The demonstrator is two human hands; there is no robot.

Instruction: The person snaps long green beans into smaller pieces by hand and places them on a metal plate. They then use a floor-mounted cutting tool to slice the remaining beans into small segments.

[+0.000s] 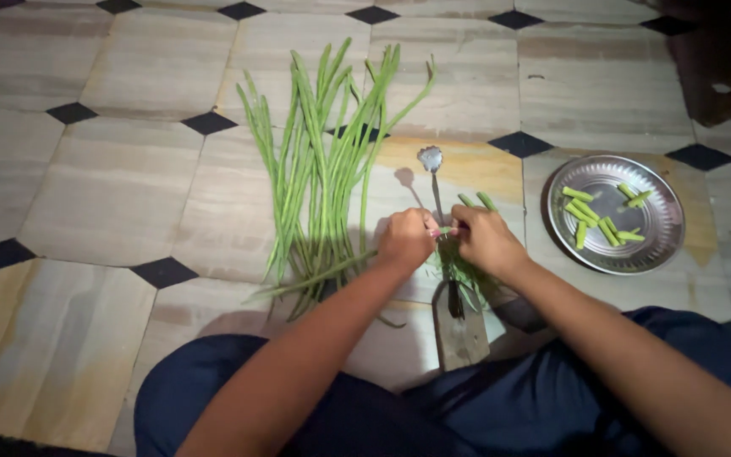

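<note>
Floor [112, 195]: pale stone tiles with small black diamond insets, on which everything is laid; the person's dark blue trouser legs [501, 406] are seen at the bottom edge.

Bundle of long green pods [319, 161]: spread lengthwise on the floor, tips fanned away from the person, just left of the hands.

Round steel plate [662, 241]: set on the floor to the right, well apart from the bundle; short cut green pieces [598, 218] are held in it.

Floor-standing blade [435, 182]: an upright curved blade on a flat base [460, 334], placed between the two hands.

Left hand [405, 239]: forearm is extended forward, knuckles upward; fingers are closed on one green pod [323, 275], which trails back to the left beneath the wrist.

Right hand [484, 241]: forearm is angled in from the right; fingers are closed on the same pod's near end, against the blade. Two cut ends are seen above the knuckles.
</note>
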